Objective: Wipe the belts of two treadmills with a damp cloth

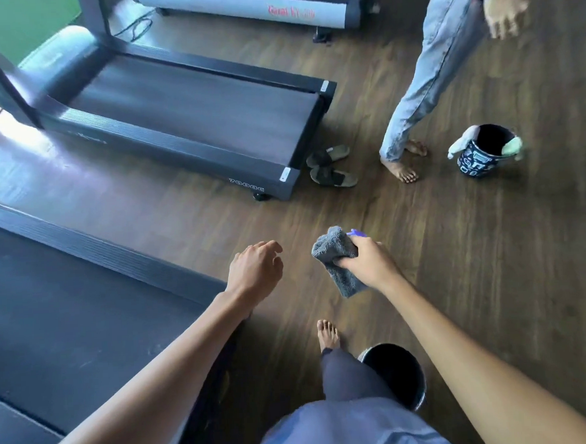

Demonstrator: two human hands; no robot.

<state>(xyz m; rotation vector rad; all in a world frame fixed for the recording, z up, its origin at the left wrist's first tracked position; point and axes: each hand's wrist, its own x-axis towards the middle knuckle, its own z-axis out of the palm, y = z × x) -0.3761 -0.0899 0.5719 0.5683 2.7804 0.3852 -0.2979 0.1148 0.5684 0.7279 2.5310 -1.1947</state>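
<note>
Your right hand (367, 262) gripping the grey cloth (337, 260), your left hand (255, 268) empty, fingers loosely curled, near treadmill belt (70, 315).

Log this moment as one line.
right hand: holds grey cloth | left hand: empty, open | near treadmill belt: not touched

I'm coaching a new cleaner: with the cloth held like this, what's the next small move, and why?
Probably swing the right hand left and lay the grey cloth on the near treadmill belt. The cloth hangs over bare floor, touching neither belt, and the left hand is empty.
</note>
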